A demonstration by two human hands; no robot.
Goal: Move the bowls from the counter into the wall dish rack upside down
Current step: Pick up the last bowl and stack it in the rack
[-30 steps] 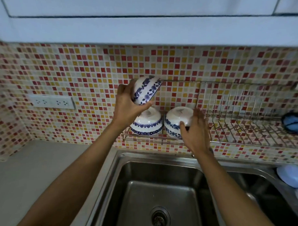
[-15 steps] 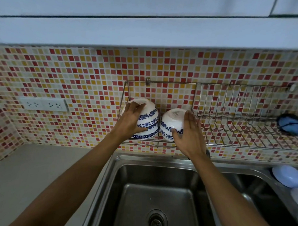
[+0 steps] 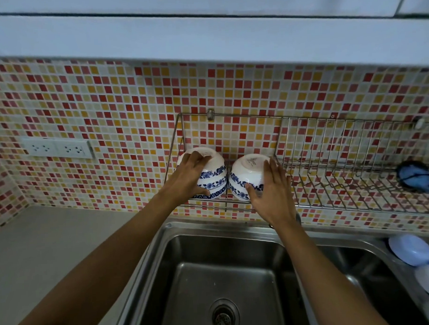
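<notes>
White bowls with blue flower bands sit upside down at the left end of the wire wall dish rack (image 3: 330,163). On the left is a stack of bowls (image 3: 215,173), one nested over another, and my left hand (image 3: 189,176) is wrapped over its top and side. Beside it on the right stands a single upturned bowl (image 3: 249,172), tilted a little. My right hand (image 3: 270,192) rests flat against its right side, fingers spread.
A steel double sink (image 3: 227,278) lies directly below the rack. Grey counter (image 3: 41,253) stretches to the left under a wall socket (image 3: 57,149). A blue scrubber (image 3: 415,174) hangs at the rack's right end. Pale blue and white lids (image 3: 411,250) sit at the sink's right edge.
A second ago my left hand held a bowl tipped above the rack; it has since lowered it upside down onto the left bowl. My right hand stayed on the right bowl.
</notes>
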